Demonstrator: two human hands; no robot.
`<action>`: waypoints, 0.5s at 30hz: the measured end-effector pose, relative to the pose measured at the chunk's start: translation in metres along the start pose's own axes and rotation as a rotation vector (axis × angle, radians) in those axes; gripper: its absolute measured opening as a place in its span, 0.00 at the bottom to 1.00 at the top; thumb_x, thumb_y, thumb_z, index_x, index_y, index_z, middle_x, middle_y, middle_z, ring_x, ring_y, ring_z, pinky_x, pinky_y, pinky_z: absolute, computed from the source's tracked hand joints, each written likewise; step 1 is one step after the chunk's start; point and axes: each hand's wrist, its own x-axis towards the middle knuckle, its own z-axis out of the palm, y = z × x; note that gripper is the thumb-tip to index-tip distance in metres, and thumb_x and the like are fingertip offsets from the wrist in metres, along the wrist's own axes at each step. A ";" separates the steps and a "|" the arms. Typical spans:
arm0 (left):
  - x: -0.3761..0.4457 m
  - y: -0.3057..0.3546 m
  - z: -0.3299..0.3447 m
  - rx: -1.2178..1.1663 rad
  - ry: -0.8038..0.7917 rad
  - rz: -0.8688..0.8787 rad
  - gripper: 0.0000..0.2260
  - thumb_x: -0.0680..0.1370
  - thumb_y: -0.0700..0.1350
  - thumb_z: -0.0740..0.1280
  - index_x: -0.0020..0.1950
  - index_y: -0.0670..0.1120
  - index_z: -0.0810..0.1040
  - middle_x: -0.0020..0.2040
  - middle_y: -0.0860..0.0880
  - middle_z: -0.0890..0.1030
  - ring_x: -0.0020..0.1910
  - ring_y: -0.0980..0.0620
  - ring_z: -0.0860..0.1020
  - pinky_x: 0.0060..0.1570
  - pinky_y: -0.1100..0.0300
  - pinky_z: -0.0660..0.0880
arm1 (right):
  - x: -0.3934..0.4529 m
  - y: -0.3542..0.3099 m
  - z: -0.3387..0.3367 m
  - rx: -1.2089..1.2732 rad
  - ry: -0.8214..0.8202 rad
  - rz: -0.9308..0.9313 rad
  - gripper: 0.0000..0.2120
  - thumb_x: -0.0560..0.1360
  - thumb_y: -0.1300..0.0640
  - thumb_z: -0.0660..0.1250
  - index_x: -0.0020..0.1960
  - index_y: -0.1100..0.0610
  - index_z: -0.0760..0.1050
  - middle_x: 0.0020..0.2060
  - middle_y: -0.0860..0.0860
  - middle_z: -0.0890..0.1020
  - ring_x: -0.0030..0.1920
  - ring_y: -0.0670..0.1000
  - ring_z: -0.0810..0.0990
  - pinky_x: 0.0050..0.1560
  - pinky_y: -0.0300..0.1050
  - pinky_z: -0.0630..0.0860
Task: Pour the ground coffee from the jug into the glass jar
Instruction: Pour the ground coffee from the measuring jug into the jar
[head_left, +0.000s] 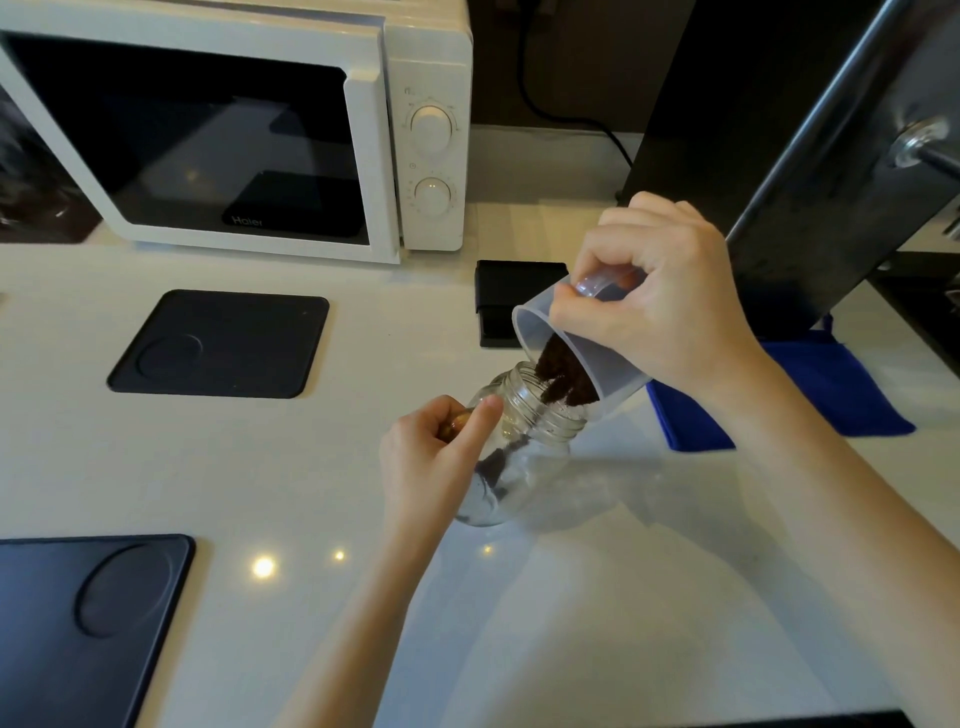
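At centre of the white countertop (519, 623), I log the glass jar (511, 462): it stands tilted, mouth leaning up and to the right, with a little dark ground coffee (493, 467) already lying along its lower inside wall. My left hand (436, 462) is closed around the jar's left side, thumb laid against the shoulder just below the threaded neck; something small and golden-brown shows inside the curled fingers, and I cannot tell what it is. My right hand (660, 306) is clamped on the handle of the translucent plastic jug (587, 353), which is tipped steeply down to the left so that its lip hangs directly over the jar mouth. A dark mass of coffee lies at the jug's lower edge and is spilling in a streak into the jar opening. Just beside the jug, on the far side, sits a small black box (506, 291). To the right, under my right forearm, lies a blue cloth (831, 384). Far left stands a white microwave (249, 130) with two dials. One black mat (223, 343) lies near the microwave, left of the jar; a second black mat (88, 623) lies at the near left edge. A dark appliance (753, 156) rises at far right.
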 end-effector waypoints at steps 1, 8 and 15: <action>0.000 0.000 0.000 -0.001 0.000 -0.001 0.24 0.69 0.57 0.69 0.29 0.37 0.69 0.25 0.46 0.67 0.26 0.51 0.63 0.31 0.57 0.62 | 0.000 -0.001 0.000 -0.008 -0.002 -0.011 0.12 0.67 0.51 0.65 0.30 0.59 0.73 0.27 0.51 0.73 0.34 0.53 0.71 0.39 0.48 0.67; 0.000 0.001 0.004 0.003 0.000 0.007 0.25 0.67 0.59 0.67 0.29 0.37 0.69 0.24 0.47 0.67 0.26 0.51 0.64 0.30 0.56 0.62 | 0.001 -0.002 -0.001 -0.032 -0.010 -0.028 0.12 0.67 0.52 0.65 0.29 0.59 0.73 0.27 0.49 0.72 0.35 0.51 0.69 0.39 0.47 0.64; -0.001 0.001 0.005 0.005 0.004 0.013 0.24 0.67 0.58 0.68 0.28 0.38 0.67 0.24 0.49 0.65 0.25 0.53 0.62 0.30 0.57 0.61 | 0.001 -0.005 -0.003 -0.033 -0.016 -0.044 0.13 0.67 0.51 0.64 0.29 0.59 0.74 0.28 0.48 0.71 0.35 0.50 0.68 0.39 0.47 0.62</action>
